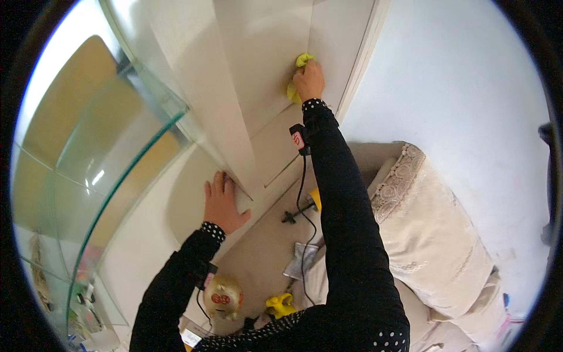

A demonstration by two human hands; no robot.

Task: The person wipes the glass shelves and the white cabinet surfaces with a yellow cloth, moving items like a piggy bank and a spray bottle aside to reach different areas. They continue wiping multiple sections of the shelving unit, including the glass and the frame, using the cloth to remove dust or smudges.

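My right hand [310, 81] grips a crumpled yellow cloth [303, 59] and presses it into the inner corner of a white cabinet compartment [264, 66]. Part of the cloth hangs below the fingers. Lower and to the left, my left hand [224, 202] rests with spread fingers on a pale surface beside the cabinet's upright panel [220, 92], holding nothing. Black sleeves with polka-dot cuffs cover both arms, and each forearm carries a small strapped device with a black cable [303, 185].
Curved glass shelves [127, 176] stand at left, with bottles at the lower left. Below are a gold-coloured round ornament [223, 297], a yellow object [280, 305] and a silvery packet [301, 260]. A cream lace-trimmed cushion [426, 242] leans near the white wall [448, 88] at right.
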